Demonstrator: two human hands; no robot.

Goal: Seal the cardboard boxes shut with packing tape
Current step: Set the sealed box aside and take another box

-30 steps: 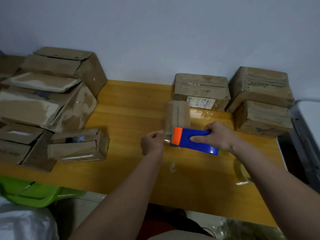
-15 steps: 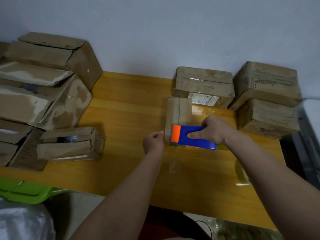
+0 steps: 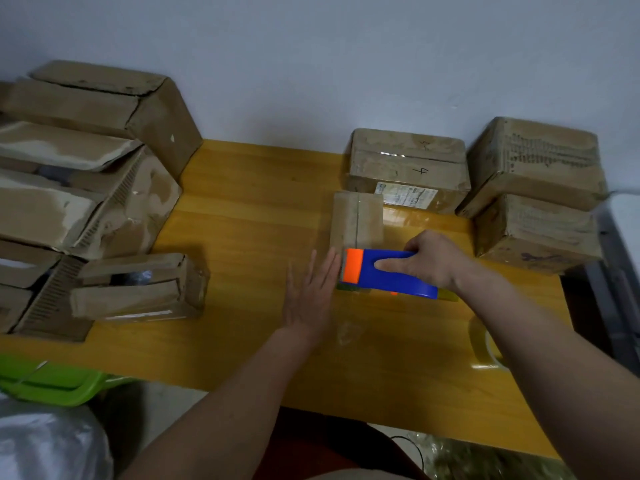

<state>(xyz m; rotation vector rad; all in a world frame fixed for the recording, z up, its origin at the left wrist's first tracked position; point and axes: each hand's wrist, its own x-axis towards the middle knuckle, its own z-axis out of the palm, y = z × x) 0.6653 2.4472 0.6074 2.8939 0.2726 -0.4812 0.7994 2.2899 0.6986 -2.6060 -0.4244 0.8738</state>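
A small cardboard box [image 3: 356,218] with a seam down its top stands in the middle of the yellow table [image 3: 249,209]. My right hand [image 3: 431,259] grips a blue and orange tape dispenser [image 3: 384,273], held across the box's near end. My left hand [image 3: 311,296] lies flat with straight fingers just left of the dispenser's orange end, its fingertips beside the box's near left corner. The box's near face is hidden by the dispenser.
Open, torn boxes [image 3: 83,202] are piled at the left, with a small open one [image 3: 138,289] near the front. Taped boxes [image 3: 408,168] and a stack of two [image 3: 533,192] stand at the back right. A clear tape roll [image 3: 485,344] lies front right. A green bin [image 3: 52,379] sits below the table edge.
My left hand has let go of the tape end and opened flat beside the box. The dispenser has moved forward against the box's near end.
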